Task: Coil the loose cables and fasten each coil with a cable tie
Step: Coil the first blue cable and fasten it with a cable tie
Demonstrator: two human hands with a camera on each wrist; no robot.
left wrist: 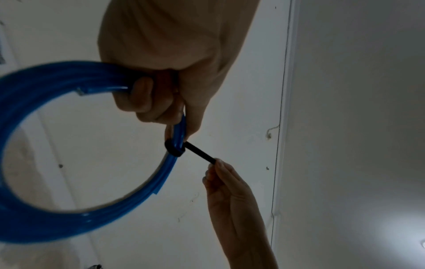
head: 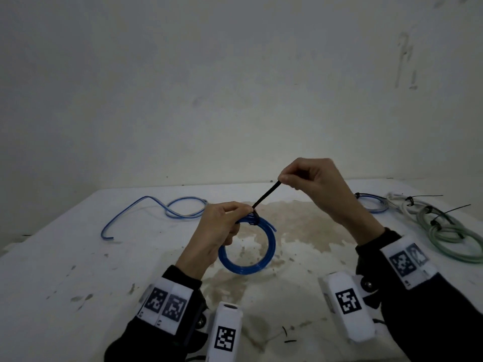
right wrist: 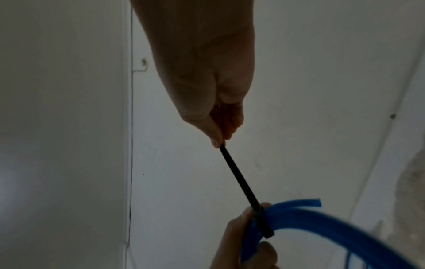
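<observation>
A coil of blue cable (head: 264, 257) (left wrist: 27, 225) (right wrist: 322, 216) hangs above the white table (head: 65, 257). My left hand (head: 222, 228) (left wrist: 165, 102) grips the coil at its top. A black cable tie (head: 265, 198) (left wrist: 198, 153) (right wrist: 239, 176) wraps the coil right beside those fingers. Its tail runs up and to the right, taut. My right hand (head: 295, 178) (right wrist: 219, 138) pinches the end of that tail between thumb and fingers, held higher than the left hand.
A loose blue and grey cable (head: 156, 212) lies uncoiled at the back left of the table. At the right lie tied coils: a small blue one (head: 375, 205), a white one (head: 407, 202), pale green ones (head: 454, 241). Brown stains mark the table's middle.
</observation>
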